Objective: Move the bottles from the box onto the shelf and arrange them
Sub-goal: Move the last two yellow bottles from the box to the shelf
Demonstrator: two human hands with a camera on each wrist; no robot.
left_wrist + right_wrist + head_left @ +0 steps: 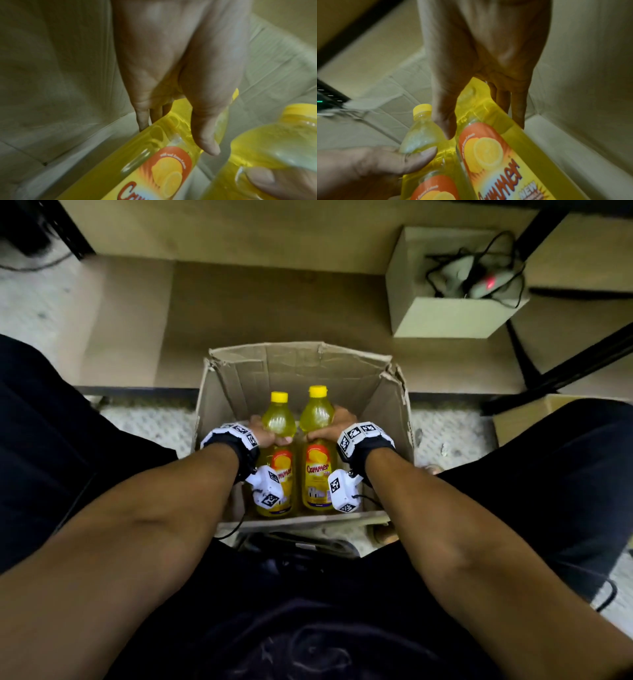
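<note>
While both bottles stand upright side by side in the box point(387, 392), each hand curls round one at the shoulder: the left hand point(265, 433) grips the left bottle point(278, 460), the right hand point(330, 426) the right bottle point(317, 453). Thumbs sit on the inner sides, fingers wrap the outer. For a clean lift, I judge both should rise straight up, clear of the torn box rim, before swinging to the shelf point(274, 313) beyond, labels kept facing front.
</note>
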